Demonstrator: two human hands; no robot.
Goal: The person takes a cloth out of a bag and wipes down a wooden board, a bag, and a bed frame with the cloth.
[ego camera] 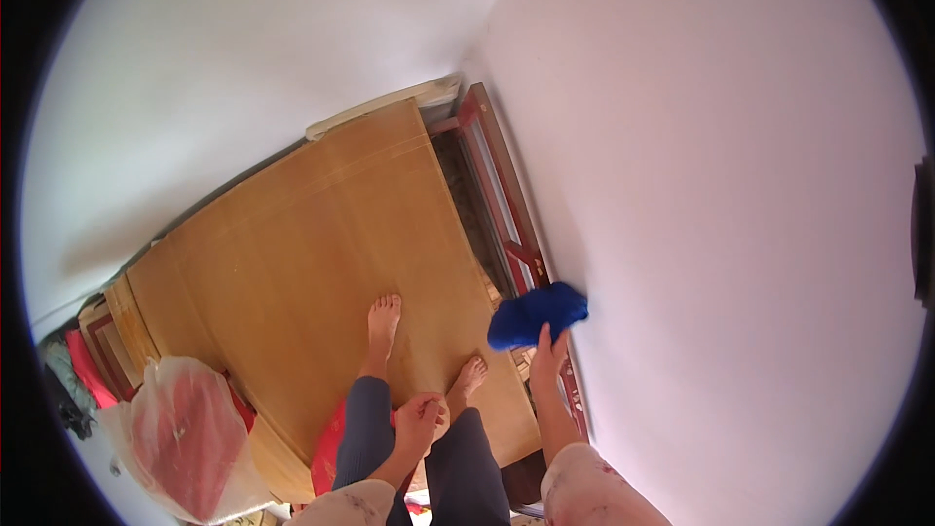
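A fluffy blue cloth (537, 315) is in the grip of my right hand (548, 365), its far edge against the white wall (716, 234) on the right. Its lower side overlaps the dark red wooden frame beside that wall. My left hand (422, 420) hovers in front of my legs, fingers curled in, with nothing visible in it. My bare feet (385, 318) stand on a broad brown board (292, 256), which looks like cardboard or thin wood.
A dark red wooden frame (504, 190) runs along the right wall, with a dark gap beside the board. A clear plastic bag with red contents (186, 438) sits at the lower left. A second white wall (219, 73) rises behind the board. Red fabric (329, 446) shows beside my leg.
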